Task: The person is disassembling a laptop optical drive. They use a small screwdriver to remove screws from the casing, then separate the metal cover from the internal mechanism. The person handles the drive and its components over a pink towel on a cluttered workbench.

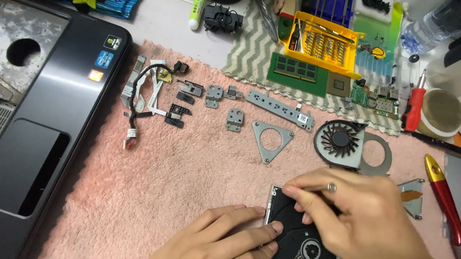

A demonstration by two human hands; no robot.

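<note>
An opened optical drive (298,247), black inside with a round spindle hub, lies on the pink fluffy mat (185,164) at the bottom centre. My left hand (217,242) lies flat with its fingertips pressing on the drive's left edge. My right hand (349,213) hovers over the drive's top, its fingers pinched around a thin screwdriver whose small silver end (332,187) shows above the knuckles. The hand hides the tool's tip.
A laptop palmrest shell (30,132) lies at left. Cables, black clips, metal brackets, a triangular plate (271,139) and a cooling fan (343,140) sit on the mat. Farther back are a RAM stick, a yellow bit case (323,44) and a red screwdriver (413,107). A red-handled brush (449,210) lies at right.
</note>
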